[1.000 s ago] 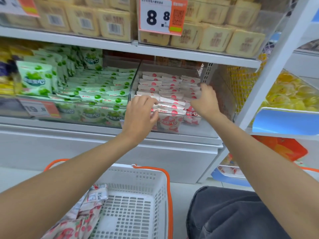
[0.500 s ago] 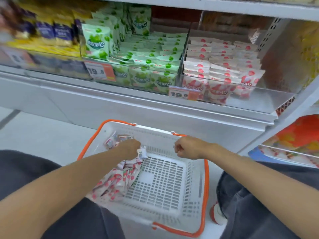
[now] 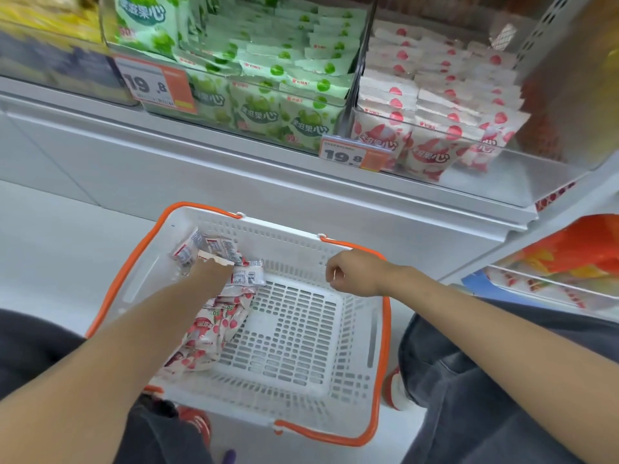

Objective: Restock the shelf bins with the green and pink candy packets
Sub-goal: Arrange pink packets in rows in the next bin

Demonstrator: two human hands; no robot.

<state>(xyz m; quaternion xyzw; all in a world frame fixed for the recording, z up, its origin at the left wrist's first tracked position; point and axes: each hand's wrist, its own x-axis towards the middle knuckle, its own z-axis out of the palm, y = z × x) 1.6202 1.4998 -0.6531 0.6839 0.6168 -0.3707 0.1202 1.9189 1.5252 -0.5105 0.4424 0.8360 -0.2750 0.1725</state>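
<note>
The fingers of the left hand (image 3: 209,274) are clamping glossy, crinkly pink candy packets (image 3: 227,249) inside the slotted white plastic basket (image 3: 288,242); those of the right hand (image 3: 356,274) are curling, grip unclear.

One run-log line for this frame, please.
phase: pickup from basket | left hand: reaching among pink packets, grip hidden | right hand: fingers curled at far rim, hold unclear

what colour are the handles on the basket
Orange, on a white basket; the handles show clearly in the head view, the only one.
</note>
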